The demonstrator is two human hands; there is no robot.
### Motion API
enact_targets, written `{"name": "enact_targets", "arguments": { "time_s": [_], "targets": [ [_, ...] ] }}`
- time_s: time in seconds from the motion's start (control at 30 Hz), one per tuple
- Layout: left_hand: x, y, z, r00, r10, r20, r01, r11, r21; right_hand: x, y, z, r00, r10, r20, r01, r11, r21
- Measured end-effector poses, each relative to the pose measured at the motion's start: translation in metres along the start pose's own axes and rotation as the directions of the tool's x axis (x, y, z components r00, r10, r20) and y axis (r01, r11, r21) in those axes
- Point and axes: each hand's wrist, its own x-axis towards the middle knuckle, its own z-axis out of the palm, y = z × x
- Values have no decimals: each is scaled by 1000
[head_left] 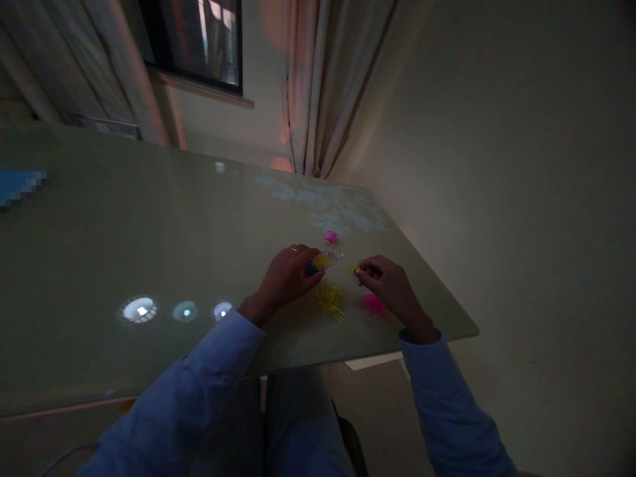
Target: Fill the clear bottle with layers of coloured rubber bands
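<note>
My left hand (293, 273) is wrapped round a small clear bottle (328, 257) with yellow bits inside. The bottle lies tilted, its open end apparently toward the right. Just right of it, my right hand (385, 281) pinches a few thin yellow strands (354, 268) between thumb and fingers. Below the bottle a loose heap of yellow strands (329, 301) lies on the table. A bright pink pile (373, 304) sits partly under my right hand; its exact kind is too dim to tell. Beyond the bottle stands a small pink cap (330, 235).
The glossy table (149, 232) carries a pale floral pattern and several lamp reflections. At its far left lies a blurred blue item (20, 187). A wall (521, 199) runs along the right side, with a curtain (318, 86) and a window (199, 40) behind.
</note>
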Motion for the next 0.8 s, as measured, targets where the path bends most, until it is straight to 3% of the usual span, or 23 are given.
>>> {"name": "enact_targets", "arguments": {
  "time_s": [0.33,0.8],
  "targets": [
    [-1,0,1,999,49,11,-49,999,12,9,-28,-13,991,-92,-95,91,996,-18],
    [-3,1,3,997,68,45,-69,997,21,26,-42,-10,970,-195,146,213,970,-118]
  ]
}}
